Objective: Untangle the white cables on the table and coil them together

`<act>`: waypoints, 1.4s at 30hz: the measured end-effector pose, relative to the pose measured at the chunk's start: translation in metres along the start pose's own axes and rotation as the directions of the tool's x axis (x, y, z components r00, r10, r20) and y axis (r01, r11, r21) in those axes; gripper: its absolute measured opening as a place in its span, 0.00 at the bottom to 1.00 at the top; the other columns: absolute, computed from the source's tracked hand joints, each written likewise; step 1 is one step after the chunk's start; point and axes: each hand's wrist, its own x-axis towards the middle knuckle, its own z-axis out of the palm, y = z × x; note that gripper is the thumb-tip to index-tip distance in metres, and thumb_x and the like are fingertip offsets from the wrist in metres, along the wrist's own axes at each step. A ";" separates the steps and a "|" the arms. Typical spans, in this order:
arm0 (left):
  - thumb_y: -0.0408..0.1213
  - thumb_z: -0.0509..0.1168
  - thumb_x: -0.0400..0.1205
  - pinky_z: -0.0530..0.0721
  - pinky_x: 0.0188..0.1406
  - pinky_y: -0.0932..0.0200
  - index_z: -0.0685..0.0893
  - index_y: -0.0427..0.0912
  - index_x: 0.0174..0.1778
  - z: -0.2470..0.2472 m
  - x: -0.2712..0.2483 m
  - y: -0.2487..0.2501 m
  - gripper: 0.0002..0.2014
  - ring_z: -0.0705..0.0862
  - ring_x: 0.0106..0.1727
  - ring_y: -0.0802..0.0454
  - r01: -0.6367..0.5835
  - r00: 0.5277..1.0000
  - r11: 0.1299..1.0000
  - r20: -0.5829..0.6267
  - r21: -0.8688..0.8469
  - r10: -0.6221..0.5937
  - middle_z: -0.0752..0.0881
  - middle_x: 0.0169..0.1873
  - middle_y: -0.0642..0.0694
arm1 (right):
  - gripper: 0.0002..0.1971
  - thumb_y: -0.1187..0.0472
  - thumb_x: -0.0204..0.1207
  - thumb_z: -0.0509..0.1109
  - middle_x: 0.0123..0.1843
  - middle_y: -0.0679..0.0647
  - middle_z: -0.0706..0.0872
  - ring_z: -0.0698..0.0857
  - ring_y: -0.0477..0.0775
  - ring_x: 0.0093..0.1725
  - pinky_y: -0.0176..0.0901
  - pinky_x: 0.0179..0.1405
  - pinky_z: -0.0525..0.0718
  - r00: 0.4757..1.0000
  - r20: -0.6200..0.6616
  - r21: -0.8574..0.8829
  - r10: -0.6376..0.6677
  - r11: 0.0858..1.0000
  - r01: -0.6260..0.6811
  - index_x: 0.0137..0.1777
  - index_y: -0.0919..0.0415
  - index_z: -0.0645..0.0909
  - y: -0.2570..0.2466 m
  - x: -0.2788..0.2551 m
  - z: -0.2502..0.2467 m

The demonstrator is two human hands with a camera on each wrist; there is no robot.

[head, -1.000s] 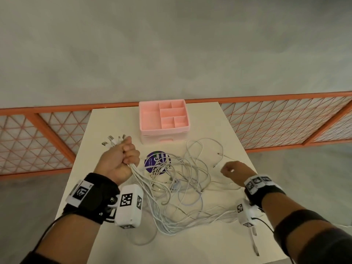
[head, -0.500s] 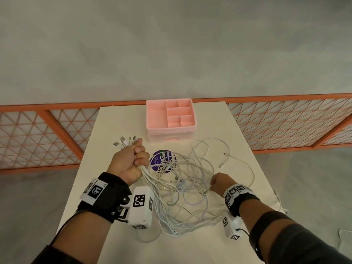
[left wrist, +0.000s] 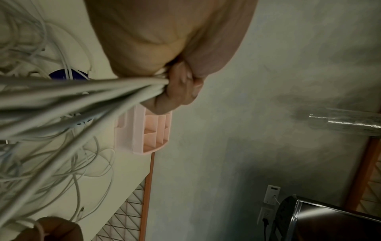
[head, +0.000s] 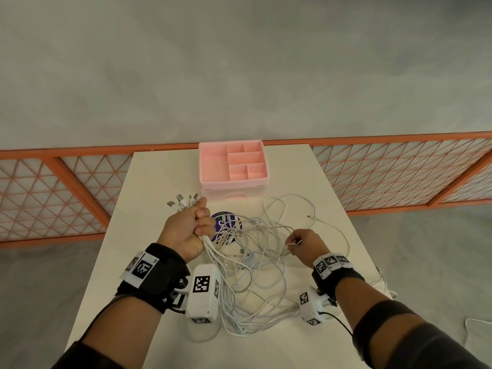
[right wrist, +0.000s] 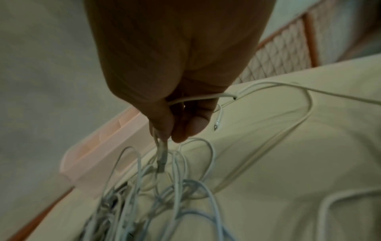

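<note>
A tangle of white cables (head: 255, 265) sprawls over the middle of the white table (head: 159, 177). My left hand (head: 190, 226) grips a bundle of them in a fist; several plug ends (head: 182, 202) stick out above the knuckles. In the left wrist view the bundle (left wrist: 82, 93) runs from my curled left fingers (left wrist: 181, 88) back toward the camera. My right hand (head: 299, 242) pinches a cable end at the tangle's right side. In the right wrist view a plug (right wrist: 160, 161) hangs below its fingertips (right wrist: 185, 128), and a second cable (right wrist: 198, 97) crosses the palm.
A pink compartment organizer (head: 233, 166) stands at the table's far edge, with a round purple sticker (head: 226, 225) under the cables in front of it. One loose plug end (head: 310, 217) lies to the right. An orange lattice railing (head: 399, 169) runs behind the table.
My right hand moved left from the loose cable end into the tangle and took hold of a cable there. The left hand kept its grip on the bundle.
</note>
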 end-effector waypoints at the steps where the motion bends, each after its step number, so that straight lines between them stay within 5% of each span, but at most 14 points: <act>1: 0.32 0.54 0.90 0.59 0.09 0.68 0.78 0.44 0.44 0.001 0.000 -0.001 0.11 0.62 0.15 0.60 0.002 1.000 1.000 0.001 -0.001 -0.002 0.69 0.19 0.53 | 0.10 0.70 0.75 0.69 0.36 0.51 0.87 0.84 0.48 0.36 0.41 0.38 0.84 1.000 0.000 0.058 0.018 0.998 -0.018 0.38 0.55 0.84 -0.001 0.000 -0.001; 4: 0.32 0.54 0.90 0.58 0.09 0.69 0.78 0.44 0.45 0.002 0.001 -0.003 0.11 0.62 0.15 0.60 0.012 1.000 1.000 0.002 -0.006 -0.012 0.69 0.19 0.53 | 0.16 0.76 0.73 0.66 0.33 0.58 0.89 0.84 0.53 0.32 0.52 0.42 0.88 0.999 -0.009 0.177 0.046 0.983 -0.044 0.33 0.55 0.85 -0.003 -0.002 -0.002; 11: 0.32 0.54 0.91 0.59 0.09 0.68 0.78 0.44 0.44 0.000 0.002 -0.002 0.11 0.61 0.15 0.60 0.007 1.000 1.000 -0.001 0.002 -0.007 0.68 0.19 0.53 | 0.24 0.81 0.70 0.55 0.38 0.61 0.88 0.84 0.56 0.39 0.46 0.37 0.85 0.988 0.097 0.175 0.118 0.975 -0.134 0.29 0.58 0.88 -0.003 -0.007 -0.011; 15: 0.33 0.54 0.91 0.58 0.09 0.68 0.78 0.44 0.45 -0.005 0.005 0.001 0.11 0.61 0.15 0.60 -0.001 1.000 1.000 -0.007 0.007 0.001 0.68 0.19 0.53 | 0.21 0.78 0.74 0.55 0.33 0.54 0.85 0.78 0.50 0.28 0.37 0.24 0.73 0.974 0.033 0.195 0.223 0.955 -0.225 0.35 0.62 0.87 -0.004 -0.004 -0.024; 18: 0.33 0.54 0.91 0.59 0.09 0.68 0.78 0.44 0.47 -0.010 0.008 0.003 0.10 0.61 0.15 0.60 -0.021 1.000 1.000 -0.023 0.019 0.021 0.69 0.19 0.53 | 0.17 0.76 0.75 0.55 0.26 0.59 0.77 0.68 0.52 0.21 0.35 0.22 0.61 0.960 -0.015 0.456 0.280 0.856 -0.242 0.34 0.68 0.84 -0.018 -0.004 -0.048; 24: 0.34 0.59 0.89 0.60 0.12 0.69 0.79 0.43 0.46 0.003 0.003 -0.001 0.07 0.63 0.17 0.61 -0.135 0.991 0.983 0.017 0.127 0.134 0.77 0.24 0.50 | 0.16 0.75 0.69 0.54 0.23 0.61 0.77 0.67 0.52 0.20 0.34 0.21 0.61 0.989 -0.137 0.681 0.051 0.730 0.057 0.32 0.68 0.83 -0.090 -0.018 -0.100; 27: 0.36 0.63 0.88 0.63 0.13 0.69 0.76 0.42 0.44 0.021 -0.008 -0.004 0.07 0.62 0.19 0.60 -0.239 0.966 0.954 0.149 0.179 0.213 0.90 0.41 0.45 | 0.15 0.76 0.70 0.53 0.26 0.67 0.80 0.66 0.52 0.19 0.35 0.21 0.60 0.990 -0.075 0.691 -0.118 0.710 0.137 0.36 0.71 0.83 -0.130 -0.029 -0.109; 30: 0.38 0.63 0.88 0.63 0.16 0.69 0.76 0.41 0.45 0.039 -0.016 -0.011 0.07 0.61 0.21 0.60 -0.319 0.928 0.903 0.288 0.289 0.235 0.91 0.56 0.44 | 0.14 0.77 0.72 0.53 0.33 0.75 0.86 0.69 0.54 0.16 0.34 0.17 0.64 0.968 0.040 0.659 -0.247 0.735 0.160 0.40 0.73 0.81 -0.168 -0.045 -0.103; 33: 0.39 0.64 0.87 0.60 0.18 0.68 0.79 0.39 0.51 0.049 -0.014 -0.021 0.07 0.61 0.23 0.60 -0.354 0.908 0.878 0.345 0.324 0.239 0.85 0.41 0.48 | 0.14 0.78 0.72 0.51 0.40 0.78 0.88 0.78 0.59 0.19 0.38 0.18 0.75 0.941 0.095 0.678 -0.325 0.713 0.178 0.43 0.72 0.79 -0.196 -0.054 -0.098; 37: 0.40 0.63 0.87 0.59 0.17 0.69 0.79 0.39 0.59 0.043 -0.005 -0.019 0.09 0.59 0.24 0.60 -0.360 0.897 0.896 0.359 0.259 0.257 0.80 0.35 0.52 | 0.16 0.80 0.73 0.49 0.44 0.82 0.86 0.88 0.70 0.33 0.50 0.30 0.86 0.920 0.024 0.794 -0.392 0.566 0.221 0.46 0.71 0.78 -0.215 -0.058 -0.112; 42: 0.36 0.63 0.87 0.57 0.18 0.66 0.83 0.36 0.42 0.020 0.003 -0.030 0.10 0.60 0.22 0.58 -0.351 0.924 0.815 0.313 0.462 0.220 0.81 0.35 0.48 | 0.14 0.77 0.78 0.48 0.46 0.78 0.87 0.90 0.77 0.45 0.51 0.36 0.90 0.882 -0.274 0.923 -0.383 0.153 0.353 0.48 0.68 0.75 -0.225 -0.056 -0.156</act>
